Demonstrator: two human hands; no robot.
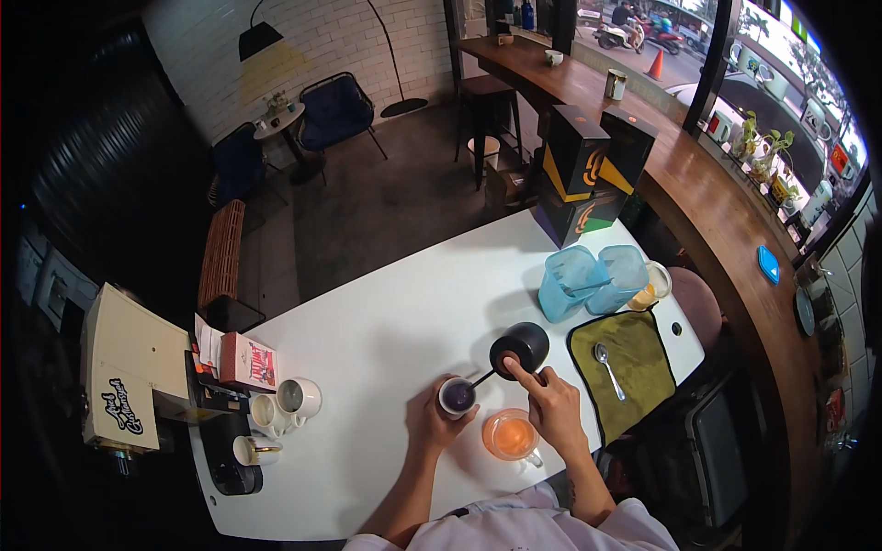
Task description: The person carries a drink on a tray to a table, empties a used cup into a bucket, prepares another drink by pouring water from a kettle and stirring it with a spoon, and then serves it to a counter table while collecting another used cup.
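Note:
My left hand (432, 419) is wrapped around a small cup (457, 397) with dark purplish contents. In my right hand (557, 415) is a black gooseneck kettle (525, 343), gripped by its handle, with the index finger resting on the lid. The kettle is tilted to the left, and its thin spout reaches the cup's rim. Whether liquid is flowing cannot be made out. Between my forearms stands a clear glass mug (511, 435) of orange drink. Right of the kettle, a metal spoon (609, 370) lies on an olive-green cloth (634, 354).
Two light-blue translucent containers (573, 283) stand beyond the cloth, near black boxes (575, 151) at the white table's (367, 321) far edge. Several mugs (299, 398) and a red-and-white box (249, 361) sit left, beside a cream machine (124, 367). A wooden counter (684, 174) curves along the right.

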